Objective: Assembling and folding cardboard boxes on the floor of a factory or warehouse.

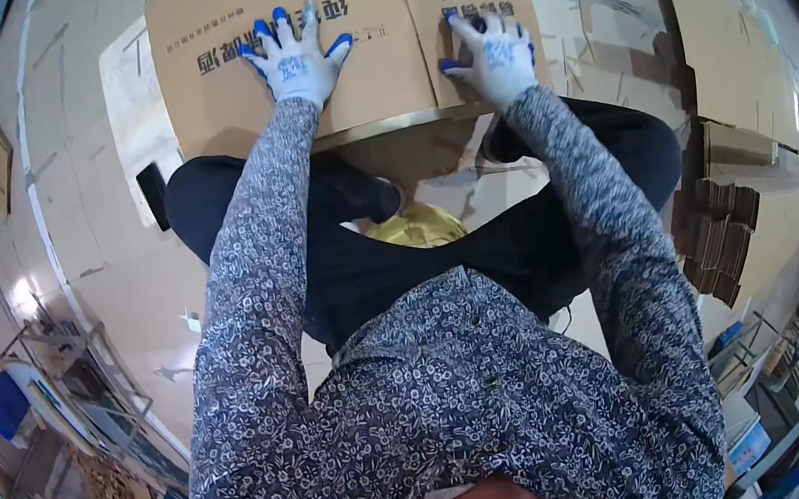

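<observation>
A brown flat cardboard sheet point(377, 81) with dark printing and a crease right of its middle lies across in front of my knees. My left hand point(297, 69), in a white glove with blue fingertips, rests flat on the wide left panel with its fingers spread. On the narrower right panel lies my right hand point(501, 56), gloved the same way. Its fingers are apart and slightly bent, and it grips nothing. The near edge of the cardboard is lifted a little above the floor, with shadow beneath it.
Between my legs is a shiny yellow round thing point(419, 227). A black phone-like slab point(153, 196) lies left of my knee. Stacked folded cardboard point(722, 242) and a large flat sheet point(732, 54) are at the right. A metal frame point(81, 357) stands at the left.
</observation>
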Demonstrator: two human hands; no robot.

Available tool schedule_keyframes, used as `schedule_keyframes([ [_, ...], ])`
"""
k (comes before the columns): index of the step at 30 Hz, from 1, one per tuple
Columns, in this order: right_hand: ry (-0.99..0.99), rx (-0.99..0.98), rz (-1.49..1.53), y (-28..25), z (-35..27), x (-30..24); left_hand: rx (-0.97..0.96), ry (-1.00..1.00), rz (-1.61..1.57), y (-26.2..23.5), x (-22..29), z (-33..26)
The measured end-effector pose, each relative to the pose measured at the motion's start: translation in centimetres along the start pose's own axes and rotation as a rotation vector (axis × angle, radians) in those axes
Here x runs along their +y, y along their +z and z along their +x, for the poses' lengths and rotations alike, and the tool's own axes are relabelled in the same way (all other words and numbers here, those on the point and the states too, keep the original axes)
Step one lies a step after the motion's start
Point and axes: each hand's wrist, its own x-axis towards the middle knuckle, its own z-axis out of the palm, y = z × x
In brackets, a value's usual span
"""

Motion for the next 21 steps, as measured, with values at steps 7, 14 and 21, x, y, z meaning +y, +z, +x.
schedule_keyframes([
  [7, -0.016, 0.04, -0.213, -0.4, 1.7, -0.5, 0.061, 0.027, 0.019, 1.0, -0.2, -0.6],
  [14, 0.032, 0.195, -0.229, 2.5, 2.3, -0.3, 0.091, 0.069, 0.007, 1.8, -0.3, -0.9],
  [21, 0.034, 0.202, -0.183, 2.6, 3.1, -0.7, 0.135, 0.079, 0.0, 1.7, -0.7, -0.6],
])
